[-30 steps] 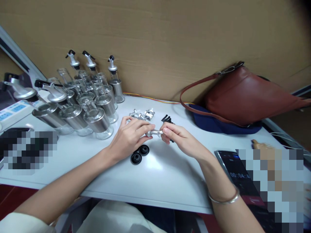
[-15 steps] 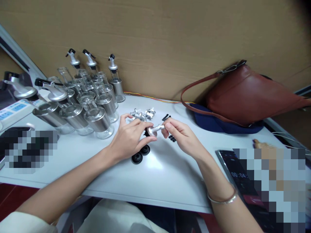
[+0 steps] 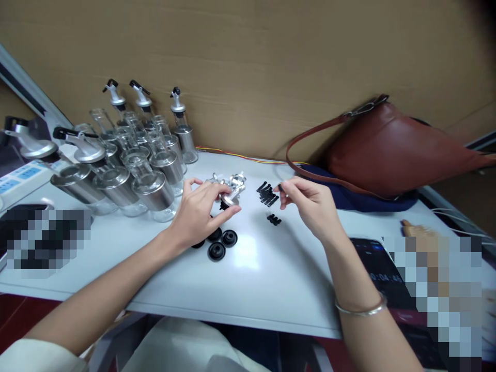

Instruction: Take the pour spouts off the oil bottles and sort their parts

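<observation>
The left hand (image 3: 201,212) has its grip closed on a silver pourer spout (image 3: 229,198), thumb and fingers pinching its round collar, just near of the small heap of loose silver spouts (image 3: 232,182) at the middle of the white tabletop (image 3: 248,289); the right hand (image 3: 310,204) pinches a tiny black plug (image 3: 279,187) between thumb and forefinger, just right of the pile of black plugs (image 3: 266,193), with a few more plugs (image 3: 274,220) lying apart and nearer; three black rubber gaskets (image 3: 217,243) lie on the tabletop just near of the left hand, one partly hidden under it.

The plug is small and held only at the fingertips, so it could slip and roll away among the other black parts; the spout is smooth metal, and a loose pinch could let it turn or drop into the heap behind it; the left forearm lies close to the crowded glass oil bottles (image 3: 155,181) at far left, and a wide sweep of the elbow could knock one against its neighbours; a phone (image 3: 374,263) lies near the right wrist, and a brown leather bag (image 3: 391,150) rests at far right.
</observation>
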The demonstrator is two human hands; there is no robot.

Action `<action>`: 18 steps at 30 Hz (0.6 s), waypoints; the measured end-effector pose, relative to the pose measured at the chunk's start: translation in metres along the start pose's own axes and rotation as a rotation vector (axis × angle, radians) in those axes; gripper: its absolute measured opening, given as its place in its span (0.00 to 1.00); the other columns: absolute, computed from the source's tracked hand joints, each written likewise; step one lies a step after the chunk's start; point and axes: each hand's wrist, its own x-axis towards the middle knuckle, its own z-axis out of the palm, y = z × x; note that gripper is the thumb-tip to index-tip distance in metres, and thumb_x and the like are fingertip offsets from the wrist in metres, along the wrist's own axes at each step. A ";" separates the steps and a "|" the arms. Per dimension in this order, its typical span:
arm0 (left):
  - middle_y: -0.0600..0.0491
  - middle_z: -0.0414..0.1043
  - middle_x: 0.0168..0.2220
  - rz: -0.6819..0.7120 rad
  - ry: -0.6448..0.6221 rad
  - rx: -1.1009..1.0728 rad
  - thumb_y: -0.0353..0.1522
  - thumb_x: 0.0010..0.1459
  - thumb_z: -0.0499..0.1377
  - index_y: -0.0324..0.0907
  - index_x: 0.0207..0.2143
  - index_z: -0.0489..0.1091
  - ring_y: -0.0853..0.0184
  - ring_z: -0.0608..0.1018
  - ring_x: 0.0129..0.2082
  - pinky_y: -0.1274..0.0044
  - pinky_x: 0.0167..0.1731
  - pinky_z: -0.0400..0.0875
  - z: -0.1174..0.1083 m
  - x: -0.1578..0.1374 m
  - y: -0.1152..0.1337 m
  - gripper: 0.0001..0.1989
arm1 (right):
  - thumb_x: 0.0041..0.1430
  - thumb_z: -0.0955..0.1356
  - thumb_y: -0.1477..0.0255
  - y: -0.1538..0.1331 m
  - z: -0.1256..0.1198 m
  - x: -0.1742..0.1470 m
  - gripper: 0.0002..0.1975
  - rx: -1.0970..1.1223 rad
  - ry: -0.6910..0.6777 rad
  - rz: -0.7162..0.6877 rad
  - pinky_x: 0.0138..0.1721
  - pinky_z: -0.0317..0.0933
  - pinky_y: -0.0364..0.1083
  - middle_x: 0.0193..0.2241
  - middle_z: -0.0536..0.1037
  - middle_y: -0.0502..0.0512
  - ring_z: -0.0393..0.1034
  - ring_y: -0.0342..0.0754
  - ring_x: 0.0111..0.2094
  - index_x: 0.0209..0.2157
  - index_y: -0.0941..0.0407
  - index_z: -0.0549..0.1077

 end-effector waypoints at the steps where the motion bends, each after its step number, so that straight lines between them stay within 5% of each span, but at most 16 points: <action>1: 0.53 0.77 0.34 0.003 0.002 -0.001 0.41 0.61 0.54 0.41 0.39 0.64 0.66 0.76 0.31 0.68 0.45 0.56 0.000 0.000 0.000 0.12 | 0.52 0.69 0.58 0.000 -0.002 0.001 0.15 -0.008 0.002 -0.001 0.25 0.62 0.43 0.21 0.71 0.50 0.64 0.41 0.20 0.24 0.57 0.72; 6: 0.53 0.77 0.33 0.010 0.007 0.003 0.40 0.61 0.55 0.41 0.39 0.64 0.66 0.76 0.31 0.67 0.46 0.56 0.000 0.000 0.000 0.12 | 0.49 0.71 0.60 0.005 -0.013 0.003 0.15 -0.035 -0.102 0.039 0.27 0.64 0.44 0.22 0.73 0.51 0.68 0.44 0.23 0.28 0.57 0.72; 13: 0.54 0.77 0.33 0.023 0.005 0.016 0.40 0.61 0.56 0.41 0.39 0.64 0.66 0.76 0.30 0.68 0.46 0.57 -0.001 0.001 0.001 0.11 | 0.55 0.65 0.69 0.029 -0.030 0.004 0.08 -0.582 -0.296 0.174 0.34 0.62 0.46 0.26 0.78 0.53 0.71 0.48 0.29 0.28 0.56 0.75; 18: 0.54 0.77 0.34 0.031 0.006 0.014 0.39 0.61 0.56 0.41 0.40 0.64 0.67 0.76 0.30 0.68 0.46 0.56 -0.001 0.000 0.001 0.11 | 0.52 0.66 0.73 0.031 -0.033 0.003 0.07 -0.675 -0.346 0.226 0.34 0.61 0.43 0.27 0.79 0.52 0.72 0.48 0.31 0.27 0.56 0.76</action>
